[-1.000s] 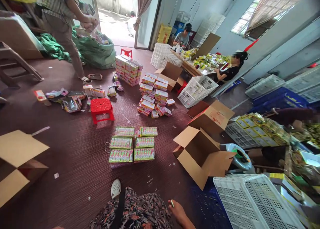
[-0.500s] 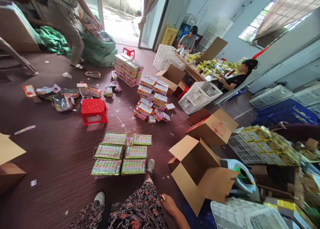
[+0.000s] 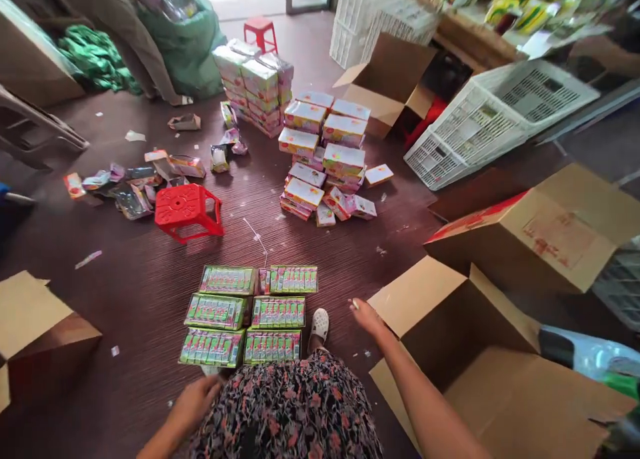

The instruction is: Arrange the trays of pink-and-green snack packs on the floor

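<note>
My right hand (image 3: pixel 366 314) reaches forward over the brown floor, its fingers pinched on a small pale object that I cannot name. It hovers between the left flap of a big open cardboard box (image 3: pixel 425 299) and a block of flat green packs (image 3: pixel 250 309) laid in two columns. My left hand (image 3: pixel 196 400) hangs low by the near left corner of those packs, fingers loosely curled; whether it holds anything is hidden. My floral-clothed legs (image 3: pixel 290 412) and one white shoe (image 3: pixel 319 324) are just behind the packs.
A red stool (image 3: pixel 187 209) stands left of centre with torn wrappers (image 3: pixel 135 185) behind it. Stacked colourful boxes (image 3: pixel 320 155), white crates (image 3: pixel 480 125) and more cardboard boxes (image 3: pixel 550 232) fill the far and right side. Another person's legs (image 3: pixel 120 32) stand by a green sack (image 3: pixel 185 45).
The view has tilted down and closed in on the green packs. My right hand has risen from beside my leg and stretched forward. My left hand has come into view.
</note>
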Action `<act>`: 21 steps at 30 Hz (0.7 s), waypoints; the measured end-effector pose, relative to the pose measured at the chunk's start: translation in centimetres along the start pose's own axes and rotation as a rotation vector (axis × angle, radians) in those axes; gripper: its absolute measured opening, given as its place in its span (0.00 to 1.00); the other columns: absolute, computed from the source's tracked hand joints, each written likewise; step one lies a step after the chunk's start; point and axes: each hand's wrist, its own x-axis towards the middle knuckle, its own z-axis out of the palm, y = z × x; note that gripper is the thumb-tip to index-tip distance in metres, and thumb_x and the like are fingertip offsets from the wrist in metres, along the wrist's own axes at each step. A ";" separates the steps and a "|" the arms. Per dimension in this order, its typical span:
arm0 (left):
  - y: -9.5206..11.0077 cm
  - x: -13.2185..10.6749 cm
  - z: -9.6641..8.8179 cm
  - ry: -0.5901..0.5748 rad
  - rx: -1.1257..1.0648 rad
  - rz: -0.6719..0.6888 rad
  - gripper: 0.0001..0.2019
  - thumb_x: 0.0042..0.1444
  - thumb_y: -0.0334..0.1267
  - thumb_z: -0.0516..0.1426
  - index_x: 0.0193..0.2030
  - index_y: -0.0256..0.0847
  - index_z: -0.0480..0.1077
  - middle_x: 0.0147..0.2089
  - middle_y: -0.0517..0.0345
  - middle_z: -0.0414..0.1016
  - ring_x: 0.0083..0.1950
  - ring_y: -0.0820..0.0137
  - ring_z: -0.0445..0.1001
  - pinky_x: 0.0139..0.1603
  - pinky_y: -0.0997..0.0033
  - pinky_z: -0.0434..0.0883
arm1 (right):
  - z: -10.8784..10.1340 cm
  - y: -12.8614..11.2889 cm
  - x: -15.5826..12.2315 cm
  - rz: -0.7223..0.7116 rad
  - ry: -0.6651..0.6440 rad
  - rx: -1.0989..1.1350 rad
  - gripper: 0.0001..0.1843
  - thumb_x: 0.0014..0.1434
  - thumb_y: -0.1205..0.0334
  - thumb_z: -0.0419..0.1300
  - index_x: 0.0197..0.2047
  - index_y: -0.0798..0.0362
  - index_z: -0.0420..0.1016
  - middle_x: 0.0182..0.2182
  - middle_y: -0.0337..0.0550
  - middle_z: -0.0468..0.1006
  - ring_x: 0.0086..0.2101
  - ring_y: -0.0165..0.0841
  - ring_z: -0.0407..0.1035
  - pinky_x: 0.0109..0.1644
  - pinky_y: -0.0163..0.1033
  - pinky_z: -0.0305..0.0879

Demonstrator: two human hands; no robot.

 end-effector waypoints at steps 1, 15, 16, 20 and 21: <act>1.7 3.1 -1.1 -0.005 0.084 -0.023 0.19 0.62 0.37 0.41 0.44 0.42 0.74 0.47 0.50 0.77 0.51 0.61 0.75 0.51 0.65 0.69 | 0.3 0.3 2.1 0.037 0.022 0.084 0.14 0.60 0.68 0.50 0.47 0.56 0.72 0.44 0.54 0.77 0.46 0.39 0.71 0.51 0.42 0.63; 18.2 36.5 1.2 0.361 0.347 0.507 0.29 0.60 0.49 0.56 0.67 0.53 0.57 0.68 0.43 0.55 0.71 0.50 0.50 0.69 0.42 0.51 | 14.4 6.5 24.0 0.400 0.114 0.808 0.13 0.62 0.60 0.52 0.45 0.51 0.75 0.39 0.44 0.80 0.35 0.32 0.74 0.41 0.40 0.72; 17.9 37.1 1.8 0.364 0.346 0.519 0.29 0.60 0.48 0.56 0.67 0.54 0.56 0.68 0.44 0.56 0.71 0.50 0.50 0.69 0.41 0.49 | 15.4 6.3 25.0 0.394 0.059 0.870 0.12 0.62 0.60 0.53 0.43 0.53 0.75 0.34 0.44 0.81 0.32 0.33 0.74 0.39 0.40 0.73; 15.0 37.9 2.1 0.397 0.316 0.491 0.29 0.61 0.42 0.55 0.68 0.56 0.54 0.69 0.49 0.55 0.72 0.53 0.47 0.70 0.41 0.44 | 19.2 4.6 26.6 0.368 -0.102 1.050 0.14 0.60 0.54 0.56 0.37 0.57 0.74 0.22 0.41 0.77 0.26 0.34 0.72 0.35 0.40 0.74; 13.9 38.0 1.8 0.388 0.312 0.483 0.29 0.61 0.41 0.55 0.68 0.56 0.53 0.69 0.49 0.56 0.72 0.53 0.46 0.70 0.41 0.44 | 20.0 4.1 26.5 0.365 -0.087 1.030 0.15 0.60 0.52 0.57 0.37 0.57 0.74 0.22 0.40 0.77 0.26 0.34 0.72 0.35 0.40 0.74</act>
